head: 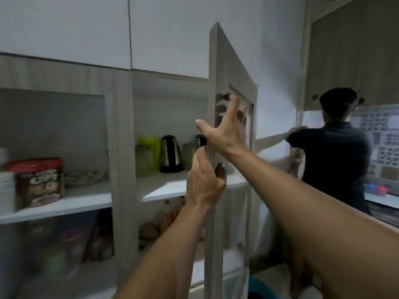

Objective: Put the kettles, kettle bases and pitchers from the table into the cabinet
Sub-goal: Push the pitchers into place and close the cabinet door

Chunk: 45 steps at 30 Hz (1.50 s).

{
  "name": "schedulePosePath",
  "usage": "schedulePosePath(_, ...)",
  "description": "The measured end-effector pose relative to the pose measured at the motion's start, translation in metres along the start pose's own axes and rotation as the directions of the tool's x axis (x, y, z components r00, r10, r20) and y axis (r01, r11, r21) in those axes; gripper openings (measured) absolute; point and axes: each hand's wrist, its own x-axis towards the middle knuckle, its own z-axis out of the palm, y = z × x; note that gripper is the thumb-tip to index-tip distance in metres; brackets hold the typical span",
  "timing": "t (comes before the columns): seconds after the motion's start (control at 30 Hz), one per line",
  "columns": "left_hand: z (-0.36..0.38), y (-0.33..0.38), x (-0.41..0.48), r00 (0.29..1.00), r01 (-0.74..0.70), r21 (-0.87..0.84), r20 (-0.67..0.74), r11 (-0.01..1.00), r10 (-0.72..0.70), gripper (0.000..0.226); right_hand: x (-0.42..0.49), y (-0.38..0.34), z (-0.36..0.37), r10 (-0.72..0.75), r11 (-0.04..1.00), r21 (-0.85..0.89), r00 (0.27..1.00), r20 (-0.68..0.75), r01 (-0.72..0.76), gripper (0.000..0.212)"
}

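Note:
The cabinet door (235,67) stands ajar, edge-on to me. My left hand (205,180) grips its front edge at shelf height. My right hand (224,128) lies flat against the door's outer face with fingers spread. On the cabinet shelf (168,186) behind the door stand a steel kettle (170,154) on a black base, a second kettle (199,141) mostly hidden by the door, a lime green pitcher (150,145) and two pale green pitchers (143,160) (189,155).
The left compartment holds a red-lidded tub (37,182) and a woven tray (86,176). Bottles (170,212) stand on the shelf below. A person in a dark shirt (336,160) stands at the right, facing a counter.

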Motion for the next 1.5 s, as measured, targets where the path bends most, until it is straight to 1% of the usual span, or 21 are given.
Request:
schedulePosePath(0.07, -0.007, -0.012, 0.004, 0.995, 0.088, 0.044, -0.043, 0.995, -0.086, 0.035, 0.002, -0.005, 0.024, 0.029, 0.999, -0.024, 0.996, 0.087, -0.027, 0.091)
schedulePosePath(0.17, -0.015, -0.03, 0.01, 0.962, 0.264, 0.08, -0.096, 0.961, -0.256, 0.03, 0.008, -0.008, 0.058, 0.065, 0.998, -0.002, 0.973, 0.223, -0.066, 0.101)
schedulePosePath(0.2, -0.015, -0.038, 0.013, 0.951, 0.301, 0.086, -0.103, 0.95, -0.292, 0.03, 0.009, -0.009, 0.07, 0.062, 0.998, -0.01, 0.967, 0.248, -0.061, 0.102)
schedulePosePath(0.33, -0.018, -0.073, 0.023, 0.924, 0.38, 0.142, -0.102, 0.914, -0.368, 0.036, 0.014, -0.013, 0.109, 0.076, 0.997, -0.023, 0.963, 0.258, -0.073, 0.1)
schedulePosePath(0.4, -0.019, -0.085, 0.031, 0.897, 0.441, 0.148, -0.093, 0.885, -0.431, 0.042, 0.016, -0.014, 0.125, 0.084, 0.996, -0.029, 0.961, 0.265, -0.079, 0.102)
schedulePosePath(0.47, -0.017, -0.1, 0.043, 0.88, 0.475, 0.16, -0.096, 0.865, -0.466, 0.049, 0.02, -0.015, 0.141, 0.082, 0.996, -0.052, 0.963, 0.258, -0.071, 0.104)
schedulePosePath(0.53, -0.017, -0.113, 0.053, 0.869, 0.494, 0.144, -0.109, 0.857, -0.482, 0.049, 0.024, -0.016, 0.159, 0.078, 0.995, -0.082, 0.969, 0.235, -0.06, 0.105)
schedulePosePath(0.57, -0.018, -0.12, 0.058, 0.857, 0.512, 0.081, -0.114, 0.855, -0.503, 0.043, 0.025, -0.017, 0.168, 0.078, 0.994, -0.092, 0.971, 0.224, -0.059, 0.105)
schedulePosePath(0.6, -0.019, -0.129, 0.063, 0.829, 0.543, -0.066, -0.118, 0.837, -0.547, 0.031, 0.026, -0.017, 0.178, 0.08, 0.993, -0.102, 0.973, 0.214, -0.059, 0.104)
schedulePosePath(0.63, -0.021, -0.134, 0.068, 0.788, 0.574, -0.246, -0.094, 0.781, -0.608, 0.025, 0.028, -0.018, 0.188, 0.081, 0.992, -0.112, 0.976, 0.204, -0.059, 0.103)
schedulePosePath(0.67, -0.02, -0.143, 0.075, 0.741, 0.587, -0.418, -0.066, 0.693, -0.668, 0.032, 0.031, -0.018, 0.198, 0.081, 0.991, -0.123, 0.978, 0.193, -0.058, 0.103)
schedulePosePath(0.7, -0.019, -0.153, 0.083, 0.709, 0.593, -0.508, -0.038, 0.624, -0.704, 0.041, 0.033, -0.019, 0.207, 0.082, 0.989, -0.133, 0.98, 0.184, -0.058, 0.102)
schedulePosePath(0.77, -0.019, -0.173, 0.096, 0.661, 0.599, -0.606, 0.005, 0.523, -0.75, 0.05, 0.037, -0.018, 0.226, 0.086, 0.986, -0.153, 0.983, 0.165, -0.061, 0.101)
schedulePosePath(0.83, -0.021, -0.188, 0.106, 0.638, 0.59, -0.679, 0.059, 0.438, -0.768, 0.051, 0.04, -0.018, 0.245, 0.093, 0.982, -0.177, 0.986, 0.14, -0.068, 0.1)
schedulePosePath(0.87, -0.022, -0.195, 0.111, 0.643, 0.581, -0.698, 0.08, 0.418, -0.761, 0.051, 0.041, -0.018, 0.255, 0.096, 0.979, -0.19, 0.988, 0.122, -0.071, 0.099)
schedulePosePath(0.97, -0.024, -0.217, 0.125, 0.664, 0.577, -0.718, 0.136, 0.388, -0.735, 0.05, 0.048, -0.017, 0.279, 0.103, 0.967, -0.24, 0.992, 0.077, -0.082, 0.098)
schedulePosePath(1.1, -0.024, -0.24, 0.14, 0.667, 0.584, -0.73, 0.184, 0.354, -0.722, 0.052, 0.055, -0.017, 0.302, 0.129, 0.957, -0.27, 0.99, 0.065, -0.107, 0.098)
schedulePosePath(1.27, -0.023, -0.256, 0.153, 0.646, 0.58, -0.768, 0.232, 0.271, -0.727, 0.048, 0.062, -0.016, 0.32, 0.137, 0.949, -0.293, 0.989, 0.049, -0.117, 0.097)
schedulePosePath(1.4, -0.024, -0.268, 0.162, 0.651, 0.566, -0.798, 0.281, 0.205, -0.705, 0.049, 0.066, -0.012, 0.335, 0.127, 0.945, -0.308, 0.991, 0.028, -0.113, 0.097)
schedulePosePath(1.5, -0.024, -0.277, 0.17, 0.642, 0.569, -0.801, 0.294, 0.183, -0.708, 0.048, 0.07, -0.009, 0.344, 0.12, 0.941, -0.321, 0.993, 0.017, -0.109, 0.098)
